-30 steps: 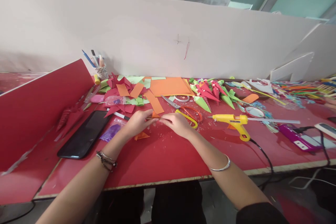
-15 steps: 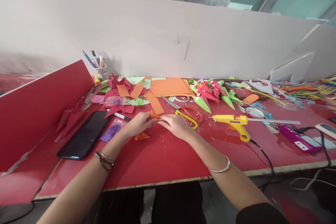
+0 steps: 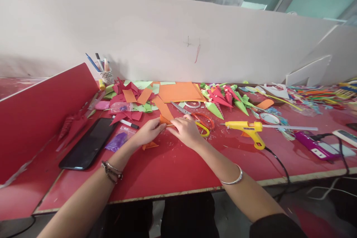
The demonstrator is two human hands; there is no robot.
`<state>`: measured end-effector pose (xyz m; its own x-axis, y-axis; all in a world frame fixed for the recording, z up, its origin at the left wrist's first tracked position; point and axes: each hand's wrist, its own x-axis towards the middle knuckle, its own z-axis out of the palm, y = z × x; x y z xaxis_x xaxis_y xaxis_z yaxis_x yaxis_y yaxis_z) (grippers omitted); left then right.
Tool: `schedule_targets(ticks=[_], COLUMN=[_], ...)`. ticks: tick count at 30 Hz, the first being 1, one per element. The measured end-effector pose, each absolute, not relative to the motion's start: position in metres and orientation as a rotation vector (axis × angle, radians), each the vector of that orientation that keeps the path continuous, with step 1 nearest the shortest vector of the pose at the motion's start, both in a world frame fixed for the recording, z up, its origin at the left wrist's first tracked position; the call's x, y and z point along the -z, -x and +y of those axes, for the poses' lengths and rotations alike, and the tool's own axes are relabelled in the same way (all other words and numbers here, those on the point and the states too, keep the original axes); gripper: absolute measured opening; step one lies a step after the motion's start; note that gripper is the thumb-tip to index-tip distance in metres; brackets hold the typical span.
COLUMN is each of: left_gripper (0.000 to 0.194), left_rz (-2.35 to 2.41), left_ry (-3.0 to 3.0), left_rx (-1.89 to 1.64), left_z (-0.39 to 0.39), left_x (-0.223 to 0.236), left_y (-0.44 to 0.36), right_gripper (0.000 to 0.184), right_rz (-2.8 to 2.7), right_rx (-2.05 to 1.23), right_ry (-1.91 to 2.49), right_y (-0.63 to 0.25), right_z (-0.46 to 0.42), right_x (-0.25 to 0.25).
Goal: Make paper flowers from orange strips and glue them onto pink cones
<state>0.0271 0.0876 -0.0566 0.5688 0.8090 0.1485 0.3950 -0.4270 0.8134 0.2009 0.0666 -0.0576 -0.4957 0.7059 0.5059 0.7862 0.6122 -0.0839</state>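
Note:
My left hand (image 3: 149, 132) and my right hand (image 3: 186, 131) meet over the red table (image 3: 173, 167), both pinched on a small piece of orange paper (image 3: 164, 120) that they roll or fold between the fingertips. A smaller orange scrap (image 3: 150, 145) lies just below my left hand. Yellow-handled scissors (image 3: 203, 126) sit right behind my right hand. A long orange strip (image 3: 163, 108) lies just beyond the folded piece.
A yellow glue gun (image 3: 251, 130) with its black cord lies to the right. A black phone (image 3: 86, 143) and a purple bag (image 3: 118, 140) lie left. Red, green and orange paper scraps (image 3: 131, 98), finished cones (image 3: 223, 100), a pen cup (image 3: 106, 74) and a red divider (image 3: 41, 115) line the back.
The orange piece has risen slightly and shows more between my fingertips; my right hand has shifted a little up and over it. The view moved barely.

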Motion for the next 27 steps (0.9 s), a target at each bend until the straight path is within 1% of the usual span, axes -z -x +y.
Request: schedule_targets(ticks=[8,13,19,27], left_gripper=[0.022,0.021,0.019,0.021], left_rz=[0.937,0.905,0.909,0.987], left_ry=[-1.958,-2.127,-2.349,-2.392], left_rx=[-0.762,-0.744,-0.621,-0.641], left_z=[0.086,0.088,0.09,0.086], left_x=[0.057,0.058,0.057,0.048], left_y=[-0.029,-0.027,-0.022,-0.023], right_gripper=[0.029,0.03,0.029,0.026], right_rz=[-2.263,-2.255,-2.282,-2.358], right_rx=[0.174,0.066,-0.073,-0.193], right_ry=[1.244,1.256,1.248,1.17], right_y=[-0.2,-0.2,-0.202,-0.206], right_z=[0.063,0.064,0.065,0.066], right_x=[0.056,0.056,0.054,0.05])
